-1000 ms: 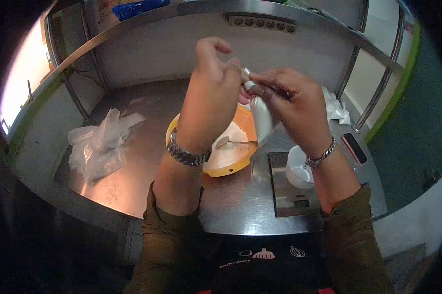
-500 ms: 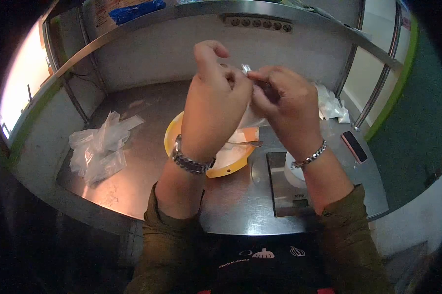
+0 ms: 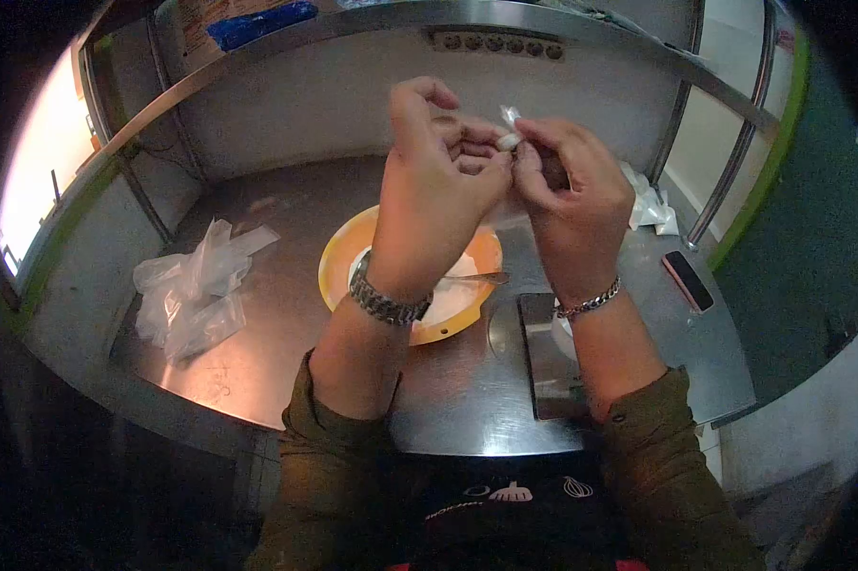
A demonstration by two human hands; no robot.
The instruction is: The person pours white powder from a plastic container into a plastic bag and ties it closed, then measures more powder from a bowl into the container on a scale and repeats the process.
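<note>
My left hand [image 3: 445, 195] and my right hand [image 3: 578, 195] are raised together above the table, pinching the twisted neck of a clear plastic bag [image 3: 511, 118]. A short end of the plastic sticks up between the fingertips. The rest of the bag is mostly hidden behind my hands. Below them stands a yellow bowl [image 3: 448, 331] with white powder [image 3: 440, 306] in it. A metal utensil [image 3: 484, 278] lies across the bowl, its handle over the right rim; my left forearm covers part of the bowl.
Crumpled clear bags [image 3: 196, 290] lie on the left of the metal table [image 3: 486, 409]. Right of the bowl is a kitchen scale [image 3: 546, 381] with a white container [image 3: 563, 328], partly behind my right arm. A phone [image 3: 688, 282] and white-filled bags [image 3: 650, 206] lie farther right. A shelf [image 3: 372, 19] spans above.
Both hands have shifted slightly right with the bag neck. The fingers of my left hand have uncurled somewhat, and more of the twisted plastic shows between the fingertips.
</note>
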